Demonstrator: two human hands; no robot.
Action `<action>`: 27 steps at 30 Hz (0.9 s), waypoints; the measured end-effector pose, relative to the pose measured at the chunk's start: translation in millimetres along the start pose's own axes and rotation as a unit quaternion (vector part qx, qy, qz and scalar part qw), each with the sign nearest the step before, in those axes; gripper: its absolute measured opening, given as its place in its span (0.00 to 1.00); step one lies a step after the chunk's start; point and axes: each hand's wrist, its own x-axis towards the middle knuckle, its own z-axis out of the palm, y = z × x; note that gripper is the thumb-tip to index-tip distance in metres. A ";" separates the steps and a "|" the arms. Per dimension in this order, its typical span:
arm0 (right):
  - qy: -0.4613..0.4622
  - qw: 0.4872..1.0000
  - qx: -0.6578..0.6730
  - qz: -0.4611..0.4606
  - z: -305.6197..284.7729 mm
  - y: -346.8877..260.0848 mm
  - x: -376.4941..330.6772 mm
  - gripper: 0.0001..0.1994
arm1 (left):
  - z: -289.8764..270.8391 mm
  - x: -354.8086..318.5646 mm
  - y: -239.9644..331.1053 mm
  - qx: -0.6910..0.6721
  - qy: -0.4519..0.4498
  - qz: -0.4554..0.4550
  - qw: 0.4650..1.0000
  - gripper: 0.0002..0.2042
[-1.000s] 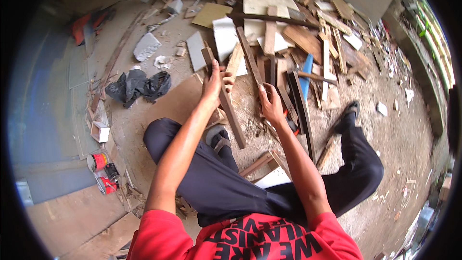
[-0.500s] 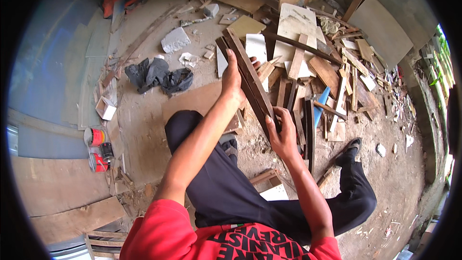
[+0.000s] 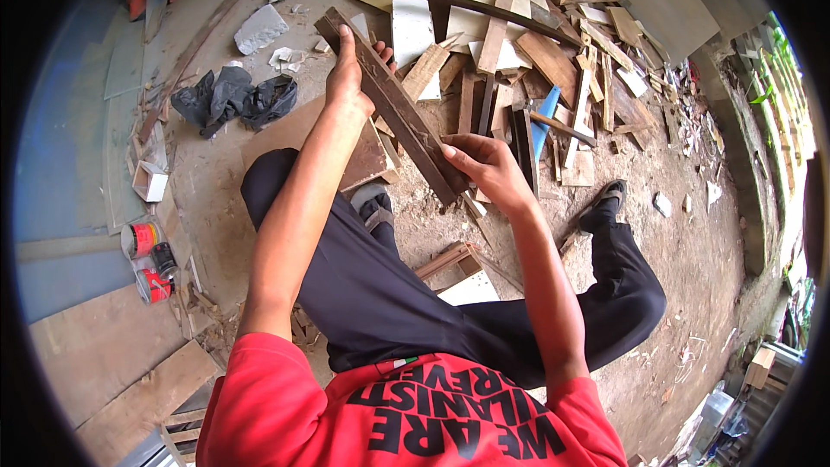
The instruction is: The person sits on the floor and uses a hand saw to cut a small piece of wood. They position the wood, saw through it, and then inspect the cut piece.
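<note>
Two hands: both are gripping one long dark wooden plank (image 3: 393,104), which is being held up off the ground at a slant, above the lap.
Left hand (image 3: 350,78): it is wrapping the plank near its upper far end, fingers curled over the top edge, thumb behind; closed firmly on the wood.
Right hand (image 3: 484,169): it is clasping the lower near end, fingertips pressing on the face, thumb underneath; also closed on the plank.
Plank position: it is running from upper left down to lower right, in front of the scrap wood pile (image 3: 536,60) on the dirt ground (image 3: 692,242), touching none of it.
Grip advice: judging from the weathered, rough surface, keeping the palms flat along the edges and not sliding them is likely sparing the skin from splinters or hidden nails.
Balance: the hands are sitting well apart, which is probably steadying the length well; holding it clear of the knees looks wise.
Surroundings: a black plastic bag (image 3: 229,99) is lying to the left, and two small paint cans (image 3: 147,255) are sitting near the left edge of the ground.
Footing: loose offcuts are lying just beside the sandalled right foot (image 3: 605,203).
</note>
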 end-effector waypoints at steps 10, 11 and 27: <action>0.012 0.998 -0.057 -0.029 5.1 -8.8 -2.7 0.21 | -6.0 -0.9 1.9 0.003 0.003 0.007 1.000 0.36; 0.019 0.996 -0.065 -0.050 7.6 -7.5 -2.5 0.22 | -9.5 3.3 3.4 -0.003 -0.003 0.008 1.000 0.36; 0.153 0.981 0.074 -0.091 52.4 17.1 -0.3 0.14 | -1.8 -15.6 10.6 -0.006 0.030 0.036 0.999 0.34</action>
